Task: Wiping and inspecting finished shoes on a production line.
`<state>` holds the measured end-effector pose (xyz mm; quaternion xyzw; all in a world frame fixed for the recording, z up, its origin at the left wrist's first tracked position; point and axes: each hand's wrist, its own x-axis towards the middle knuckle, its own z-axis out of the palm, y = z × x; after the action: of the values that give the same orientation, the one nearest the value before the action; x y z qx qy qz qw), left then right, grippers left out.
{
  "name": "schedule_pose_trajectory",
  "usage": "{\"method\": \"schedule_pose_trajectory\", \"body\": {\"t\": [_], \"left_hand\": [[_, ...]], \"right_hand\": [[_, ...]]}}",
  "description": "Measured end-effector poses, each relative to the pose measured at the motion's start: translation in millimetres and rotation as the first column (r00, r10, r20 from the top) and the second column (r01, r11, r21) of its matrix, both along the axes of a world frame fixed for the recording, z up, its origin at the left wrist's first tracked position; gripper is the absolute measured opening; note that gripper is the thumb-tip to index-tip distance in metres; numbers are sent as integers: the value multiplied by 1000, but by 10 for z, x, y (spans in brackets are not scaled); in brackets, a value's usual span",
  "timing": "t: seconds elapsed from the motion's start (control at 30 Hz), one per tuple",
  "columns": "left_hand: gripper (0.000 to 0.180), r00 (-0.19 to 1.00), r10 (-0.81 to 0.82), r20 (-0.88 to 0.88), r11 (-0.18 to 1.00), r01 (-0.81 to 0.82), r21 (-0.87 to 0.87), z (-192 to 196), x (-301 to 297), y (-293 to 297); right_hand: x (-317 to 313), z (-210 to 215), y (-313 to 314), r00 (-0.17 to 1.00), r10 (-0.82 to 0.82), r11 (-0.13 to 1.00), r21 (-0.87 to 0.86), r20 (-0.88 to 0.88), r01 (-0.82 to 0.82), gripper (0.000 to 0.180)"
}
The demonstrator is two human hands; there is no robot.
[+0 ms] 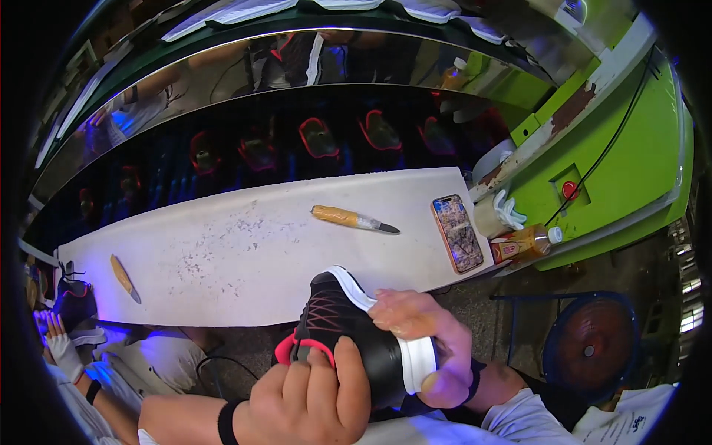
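Note:
I hold a black sports shoe with a white sole and a red collar rim in front of me, below the white table edge. My left hand grips it from below at the collar, fingers curled over the red rim. My right hand wraps the white sole at the heel end, thumb on the sole's edge. The shoe's toe points up and away toward the table.
A white worktable carries a tape-wrapped knife, a second knife at the left, a phone, a white cup and a bottle. A dark conveyor with shoes runs behind. A co-worker's gloved hand is at left. A green machine stands at right, a round fan below it.

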<state>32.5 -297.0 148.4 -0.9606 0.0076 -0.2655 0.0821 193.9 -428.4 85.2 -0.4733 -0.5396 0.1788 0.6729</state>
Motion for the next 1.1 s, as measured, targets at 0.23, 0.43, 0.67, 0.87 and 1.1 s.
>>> {"method": "schedule_pose_trajectory", "body": {"t": [0.23,0.43,0.67,0.87,1.1], "left_hand": [[38,969,-246,-3,969,246,-9,-32,-121,285],[56,971,-179,160,503,230,-833,-294,-346,1144],[72,994,93,-49,113,-59,-992,-769,-852,1614],[108,975,23,221,-182,222,-958,-297,-266,1652],[63,906,421,-43,-16,-41,-999,-1287,788,2253]], "right_hand": [[-22,49,75,956,163,986,-25,243,-162,74],[74,-332,507,809,-105,990,-12,579,138,93],[-66,-691,1049,869,142,873,-474,474,116,92],[89,-759,761,983,1,919,-388,184,72,86],[1860,647,-215,791,-467,819,-144,394,555,60]]}}
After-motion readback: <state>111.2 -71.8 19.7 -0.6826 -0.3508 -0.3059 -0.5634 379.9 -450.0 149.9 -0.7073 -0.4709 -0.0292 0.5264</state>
